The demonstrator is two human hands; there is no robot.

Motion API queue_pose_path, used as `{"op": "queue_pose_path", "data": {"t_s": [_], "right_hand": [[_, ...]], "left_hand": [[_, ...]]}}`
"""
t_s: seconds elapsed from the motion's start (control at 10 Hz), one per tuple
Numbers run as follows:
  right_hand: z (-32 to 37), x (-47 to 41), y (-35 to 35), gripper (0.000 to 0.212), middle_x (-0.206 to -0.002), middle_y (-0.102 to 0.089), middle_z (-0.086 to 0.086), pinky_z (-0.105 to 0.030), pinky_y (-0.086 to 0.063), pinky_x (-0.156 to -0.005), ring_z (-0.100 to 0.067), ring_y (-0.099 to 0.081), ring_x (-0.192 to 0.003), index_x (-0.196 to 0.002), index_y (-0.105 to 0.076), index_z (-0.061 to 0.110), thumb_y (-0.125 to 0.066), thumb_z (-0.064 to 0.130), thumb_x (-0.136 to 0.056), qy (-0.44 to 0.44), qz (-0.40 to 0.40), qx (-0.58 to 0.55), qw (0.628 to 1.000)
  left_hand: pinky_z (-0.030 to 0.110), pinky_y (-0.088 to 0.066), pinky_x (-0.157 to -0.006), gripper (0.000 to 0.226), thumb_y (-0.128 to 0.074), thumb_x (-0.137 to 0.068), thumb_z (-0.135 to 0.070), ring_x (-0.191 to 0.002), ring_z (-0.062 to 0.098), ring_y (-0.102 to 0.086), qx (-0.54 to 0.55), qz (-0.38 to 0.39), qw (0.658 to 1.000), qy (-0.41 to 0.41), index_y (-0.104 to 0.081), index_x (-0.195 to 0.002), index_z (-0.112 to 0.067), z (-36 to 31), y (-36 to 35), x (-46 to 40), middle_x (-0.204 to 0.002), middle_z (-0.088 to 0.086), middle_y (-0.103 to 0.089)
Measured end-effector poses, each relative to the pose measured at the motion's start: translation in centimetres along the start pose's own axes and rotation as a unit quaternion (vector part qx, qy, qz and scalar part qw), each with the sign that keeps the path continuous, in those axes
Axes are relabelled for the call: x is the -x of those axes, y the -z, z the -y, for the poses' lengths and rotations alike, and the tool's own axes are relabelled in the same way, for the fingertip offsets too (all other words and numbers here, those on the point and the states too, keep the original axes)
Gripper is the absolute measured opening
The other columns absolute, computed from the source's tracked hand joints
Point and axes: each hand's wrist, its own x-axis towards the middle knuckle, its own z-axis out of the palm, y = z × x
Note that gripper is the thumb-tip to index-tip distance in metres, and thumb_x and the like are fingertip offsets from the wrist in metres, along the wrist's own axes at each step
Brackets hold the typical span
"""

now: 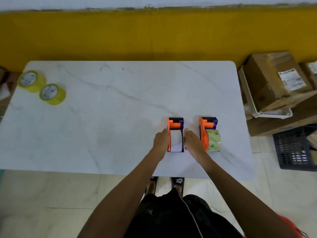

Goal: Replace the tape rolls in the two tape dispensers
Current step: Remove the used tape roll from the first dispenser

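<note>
Two orange-and-purple tape dispensers stand side by side on the white marble table [120, 103]. The left dispenser [175, 124] holds a white, nearly used-up roll [176, 140]. My left hand [161, 140] presses its left side and my right hand [193, 141] its right side, so both hands clasp it. The right dispenser [206, 125] carries a clear, greenish roll [214, 140] and nothing touches it. Two fresh yellow-green tape rolls [31, 81] [52, 94] lie at the table's far left corner.
Cardboard boxes [274, 79] sit in a white tray [253, 107] to the right of the table. A dark plastic crate [295, 148] stands on the floor below them. A yellow wall band runs behind the table.
</note>
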Motion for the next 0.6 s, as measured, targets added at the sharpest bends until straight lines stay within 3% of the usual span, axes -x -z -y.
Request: {"op": "queue_pose_path", "data": {"t_s": [0.1, 0.2, 0.3, 0.4, 0.5, 0.6], "right_hand": [[0.1, 0.2, 0.2, 0.033, -0.07, -0.046, 0.003, -0.026, -0.046, -0.066, -0.017, -0.05, -0.07, -0.076, -0.044, 0.022, -0.027, 0.035, -0.102, 0.016, -0.002, 0.023, 1.0], [0.0, 0.2, 0.4, 0.034, -0.069, -0.045, 0.004, -0.016, -0.037, -0.054, -0.008, -0.044, -0.061, -0.073, -0.043, 0.025, -0.027, 0.033, -0.102, 0.039, 0.004, 0.032, 0.999], [-0.1, 0.0, 0.6, 0.027, -0.079, -0.047, 0.016, -0.024, -0.04, -0.073, 0.003, -0.045, -0.07, -0.076, -0.041, 0.04, -0.033, 0.04, -0.101, 0.059, -0.006, 0.032, 0.998], [0.4, 0.2, 0.6, 0.027, -0.077, -0.046, 0.017, -0.018, -0.038, -0.071, 0.002, -0.046, -0.07, -0.076, -0.042, 0.041, -0.034, 0.037, -0.102, 0.101, -0.02, 0.032, 0.994], [1.0, 0.6, 0.4, 0.037, -0.071, -0.05, -0.004, -0.025, -0.042, -0.065, -0.015, -0.05, -0.067, -0.078, -0.052, 0.013, -0.034, 0.035, -0.102, 0.127, -0.029, -0.011, 0.991], [1.6, 1.2, 0.1, 0.036, -0.065, -0.049, -0.001, -0.012, -0.039, -0.056, -0.011, -0.048, -0.061, -0.076, -0.052, 0.009, -0.042, 0.033, -0.1, 0.152, -0.038, -0.008, 0.988]], "left_hand": [[0.04, -0.054, -0.088, 0.04, -0.032, -0.098, -0.035, -0.101, 0.034, -0.067, 0.032, 0.017, 0.999, 0.018, -0.062, -0.105, -0.008, -0.8, -0.4, 0.2, -0.106, 0.019, -0.067], [0.043, -0.053, -0.092, 0.037, -0.031, -0.099, -0.032, -0.107, 0.036, -0.066, 0.046, 0.019, 0.999, 0.022, -0.06, -0.101, -0.011, -1.9, -0.3, 0.5, -0.112, 0.018, -0.068], [0.043, -0.053, -0.091, 0.038, -0.03, -0.1, -0.03, -0.108, 0.036, -0.065, 0.059, 0.018, 0.998, 0.013, -0.061, -0.108, -0.008, -2.9, 0.0, 0.3, -0.114, 0.018, -0.068], [0.044, -0.053, -0.089, 0.035, -0.033, -0.099, -0.028, -0.105, 0.036, -0.066, 0.056, 0.018, 0.998, 0.012, -0.06, -0.107, -0.007, -3.7, 0.2, 0.2, -0.108, 0.017, -0.067], [0.042, -0.054, -0.08, 0.032, -0.035, -0.099, -0.026, -0.096, 0.034, -0.066, 0.059, 0.026, 0.998, 0.011, -0.061, -0.103, -0.008, -4.1, 0.3, 0.2, -0.106, 0.017, -0.067], [0.041, -0.054, -0.079, 0.036, -0.034, -0.099, -0.027, -0.103, 0.036, -0.066, 0.056, 0.032, 0.998, 0.012, -0.061, -0.113, -0.007, -4.0, 0.4, 0.1, -0.115, 0.019, -0.068]]}}
